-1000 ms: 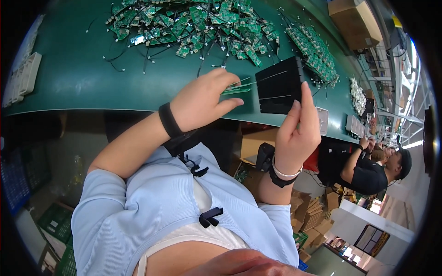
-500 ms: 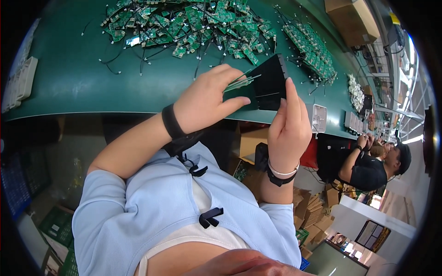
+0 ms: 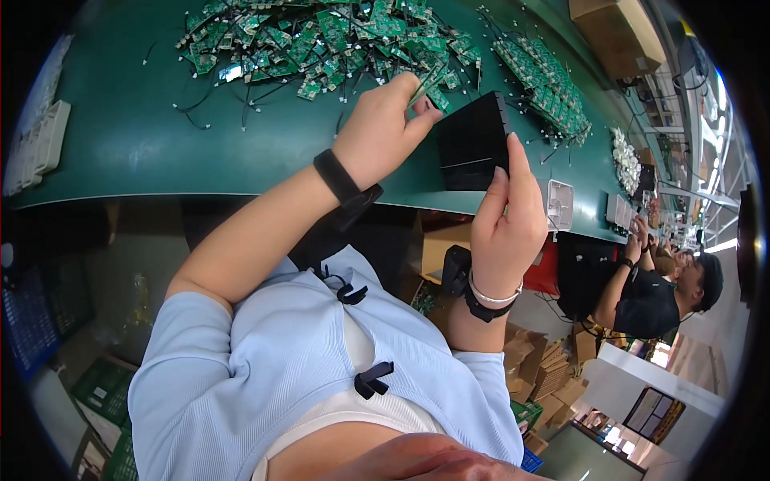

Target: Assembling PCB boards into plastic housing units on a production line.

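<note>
My left hand (image 3: 387, 127) pinches a few thin green circuit boards (image 3: 428, 85), seen nearly edge-on, between thumb and fingers. Their lower ends are hidden behind the hand. My right hand (image 3: 508, 220) grips a black slotted holder (image 3: 473, 143) by its right side, with the thumb at its near corner. The holder is tilted over the bench, just right of my left fingertips and apart from them. Beyond my left hand lies a loose heap of green circuit boards (image 3: 337, 40) with black leads.
Rows of boards (image 3: 541, 88) lie right of the heap on the green bench (image 3: 120, 128). A white plastic case (image 3: 559, 204) sits by the right edge, small white parts (image 3: 626, 160) farther along. Cardboard box (image 3: 618, 36) stands far right; a co-worker (image 3: 654, 293) works at right.
My left hand has moved away from the black holder, up and toward the heap, with the boards tilting more upright. The holder has shifted slightly right in my right hand.
</note>
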Tool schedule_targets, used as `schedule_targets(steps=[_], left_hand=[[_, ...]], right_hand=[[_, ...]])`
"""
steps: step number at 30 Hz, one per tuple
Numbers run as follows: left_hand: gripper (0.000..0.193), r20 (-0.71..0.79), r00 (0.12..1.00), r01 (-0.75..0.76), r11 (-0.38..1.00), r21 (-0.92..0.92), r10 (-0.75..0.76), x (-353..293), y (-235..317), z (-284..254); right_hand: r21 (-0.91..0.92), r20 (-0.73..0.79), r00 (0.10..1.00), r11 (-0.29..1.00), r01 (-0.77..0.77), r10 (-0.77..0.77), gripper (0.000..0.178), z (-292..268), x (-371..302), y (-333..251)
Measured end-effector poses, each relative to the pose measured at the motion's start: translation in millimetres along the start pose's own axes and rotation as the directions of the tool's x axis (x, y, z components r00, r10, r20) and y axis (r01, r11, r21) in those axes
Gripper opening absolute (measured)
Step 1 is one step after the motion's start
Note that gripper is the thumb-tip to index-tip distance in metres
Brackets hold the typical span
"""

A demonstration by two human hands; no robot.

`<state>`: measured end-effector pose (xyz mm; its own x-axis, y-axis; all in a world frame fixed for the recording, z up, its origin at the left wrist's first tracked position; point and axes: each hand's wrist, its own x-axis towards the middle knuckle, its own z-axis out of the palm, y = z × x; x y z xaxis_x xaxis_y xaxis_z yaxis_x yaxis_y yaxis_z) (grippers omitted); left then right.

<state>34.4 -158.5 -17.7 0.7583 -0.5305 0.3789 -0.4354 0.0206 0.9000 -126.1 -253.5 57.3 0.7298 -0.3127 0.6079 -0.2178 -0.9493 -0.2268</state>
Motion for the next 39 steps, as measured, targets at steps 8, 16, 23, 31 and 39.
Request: schedule_targets(steps=[8, 16, 23, 31, 39], left_hand=[[0.018, 0.040, 0.979, -0.187, 0.963, -0.194, 0.199, -3, 17, 4], [0.012, 0.176, 0.966, -0.141, 0.959, -0.246, 0.187, -11, 37, 22], [0.014, 0.230, 0.934, -0.238, 0.957, -0.168, 0.273, -9, 31, 33], [0.010, 0.086, 0.965, -0.244, 0.968, -0.061, 0.248, -6, 28, 22], [0.007, 0.232, 0.955, 0.295, 0.619, -0.728, -0.183, -12, 20, -33]], right_hand=[[0.051, -0.075, 0.997, 0.998, -0.022, 0.025, 0.041, 2, -5, 14], [0.093, -0.060, 0.995, 0.992, -0.080, 0.086, 0.036, 2, -7, 11], [0.122, -0.117, 0.990, 0.991, -0.059, 0.073, 0.041, 2, -10, 12], [0.227, -0.114, 0.943, 0.932, -0.281, 0.312, 0.038, -7, -18, 30], [0.911, 0.409, 0.611, -0.334, -0.241, 0.678, 0.036, 25, -9, 121]])
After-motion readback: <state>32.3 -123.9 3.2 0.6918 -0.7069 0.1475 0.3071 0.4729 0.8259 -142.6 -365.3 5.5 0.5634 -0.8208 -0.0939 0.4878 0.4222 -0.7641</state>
